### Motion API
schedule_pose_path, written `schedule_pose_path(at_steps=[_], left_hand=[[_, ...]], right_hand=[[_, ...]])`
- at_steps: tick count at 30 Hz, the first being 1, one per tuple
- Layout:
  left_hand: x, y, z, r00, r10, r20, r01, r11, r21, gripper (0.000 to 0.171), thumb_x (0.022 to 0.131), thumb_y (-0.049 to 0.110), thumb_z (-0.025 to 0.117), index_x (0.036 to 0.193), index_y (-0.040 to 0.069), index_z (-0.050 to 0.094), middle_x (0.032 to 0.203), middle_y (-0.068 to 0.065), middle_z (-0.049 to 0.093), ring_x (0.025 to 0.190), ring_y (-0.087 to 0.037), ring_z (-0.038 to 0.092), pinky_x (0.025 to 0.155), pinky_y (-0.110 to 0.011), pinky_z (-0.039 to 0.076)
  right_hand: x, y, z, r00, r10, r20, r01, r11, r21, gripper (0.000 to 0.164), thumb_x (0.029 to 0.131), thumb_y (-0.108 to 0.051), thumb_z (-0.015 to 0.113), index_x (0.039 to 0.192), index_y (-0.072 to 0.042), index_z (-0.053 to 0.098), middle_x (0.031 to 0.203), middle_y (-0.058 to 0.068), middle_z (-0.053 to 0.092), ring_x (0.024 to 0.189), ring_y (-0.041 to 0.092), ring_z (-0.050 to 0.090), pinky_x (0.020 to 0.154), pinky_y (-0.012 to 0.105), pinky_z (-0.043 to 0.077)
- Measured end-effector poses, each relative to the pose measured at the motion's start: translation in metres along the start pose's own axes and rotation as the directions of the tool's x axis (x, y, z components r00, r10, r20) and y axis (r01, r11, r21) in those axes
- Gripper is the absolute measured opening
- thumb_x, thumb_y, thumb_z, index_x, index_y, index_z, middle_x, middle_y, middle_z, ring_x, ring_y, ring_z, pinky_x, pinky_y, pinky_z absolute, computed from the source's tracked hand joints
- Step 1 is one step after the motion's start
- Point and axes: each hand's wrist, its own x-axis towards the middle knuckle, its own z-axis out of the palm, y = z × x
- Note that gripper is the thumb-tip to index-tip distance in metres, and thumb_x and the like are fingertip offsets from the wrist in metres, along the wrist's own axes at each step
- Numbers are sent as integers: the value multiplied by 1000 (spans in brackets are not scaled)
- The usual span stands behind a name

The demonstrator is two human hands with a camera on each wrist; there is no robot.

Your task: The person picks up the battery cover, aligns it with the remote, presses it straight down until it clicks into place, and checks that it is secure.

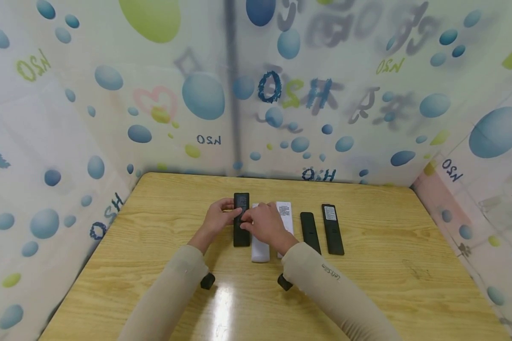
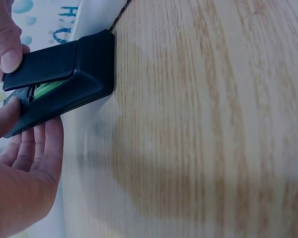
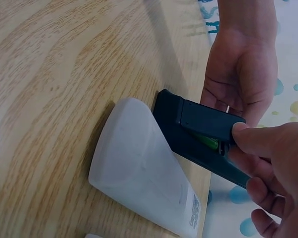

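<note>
A black remote control (image 1: 241, 239) lies face down at the left end of a row, and my left hand (image 1: 215, 220) grips its side, the thumb on its back. My right hand (image 1: 266, 222) pinches the free end of its battery cover (image 2: 42, 64). One end of that cover is raised from the compartment while the other still meets the casing. Under the tilted cover shows a green battery (image 3: 207, 142); the rest of the compartment is hidden. In the right wrist view a white remote control (image 3: 134, 153) lies right beside the black one.
Right of the hands lie another white remote control (image 1: 285, 213), a plain black one (image 1: 309, 227) and a black one with a white label (image 1: 333, 232). The wooden table (image 1: 409, 284) meets a patterned wall covering (image 1: 345, 118) at its back edge.
</note>
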Motion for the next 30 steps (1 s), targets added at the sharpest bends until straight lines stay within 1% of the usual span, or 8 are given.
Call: schedule_pose_path(at_steps=[5, 9, 13, 17, 20, 25, 30], left_hand=[[-2, 2, -1, 1000, 11, -3, -11, 1000, -7, 45, 94, 17, 65, 135, 5, 53, 125, -17, 56, 107, -26, 62, 81, -31, 59], [-3, 4, -1, 1000, 16, 2, -16, 1000, 2, 45, 94, 18, 66, 135, 7, 53, 125, -16, 57, 109, -27, 62, 81, -31, 59], [-3, 3, -1, 999, 32, 8, -32, 999, 22, 45, 94, 18, 66, 135, 7, 54, 126, -17, 58, 110, -28, 63, 81, -31, 59], [-3, 2, -2, 1000, 27, 7, -27, 999, 16, 44, 93, 17, 67, 134, 7, 55, 125, -17, 58, 108, -28, 63, 80, -31, 60], [-3, 1, -1, 1000, 21, 4, -21, 1000, 2, 43, 93, 17, 67, 134, 6, 55, 124, -17, 57, 108, -27, 62, 80, -32, 60], [-3, 1, -1, 1000, 19, 3, -19, 1000, 7, 44, 94, 19, 66, 134, 7, 54, 124, -17, 57, 108, -27, 62, 81, -32, 59], [-2, 1, -2, 1000, 22, 9, -22, 1000, -2, 47, 94, 18, 66, 137, 5, 52, 128, -19, 56, 107, -26, 62, 80, -31, 59]], right_hand=[[2, 0, 0, 1000, 2, -13, -2, 1000, -6, 23, 90, -39, 68, 108, -27, 76, 95, -12, 75, 94, 16, 60, 93, 40, 43], [1, -1, 1, 1000, -2, -11, 2, 1000, -14, 23, 90, -39, 68, 108, -27, 76, 94, -12, 75, 92, 16, 60, 93, 41, 43], [0, -3, 2, 1000, -4, -13, 3, 1000, -30, 22, 90, -39, 68, 107, -28, 76, 94, -13, 75, 91, 16, 59, 92, 41, 43], [-1, -3, 3, 999, -7, -32, 6, 999, -35, 21, 89, -39, 69, 105, -28, 76, 94, -13, 75, 91, 16, 60, 90, 40, 43], [-2, -2, 4, 999, -4, -42, 3, 1000, -26, 22, 89, -39, 69, 105, -27, 76, 93, -12, 75, 90, 16, 61, 90, 40, 44], [-1, 1, 3, 999, 12, -34, -11, 1000, 20, 23, 89, -39, 69, 106, -26, 76, 94, -10, 75, 91, 16, 62, 91, 41, 43], [1, 3, -1, 999, 6, -42, -4, 998, 60, 23, 89, -39, 69, 107, -25, 75, 94, -9, 75, 92, 16, 63, 92, 41, 43]])
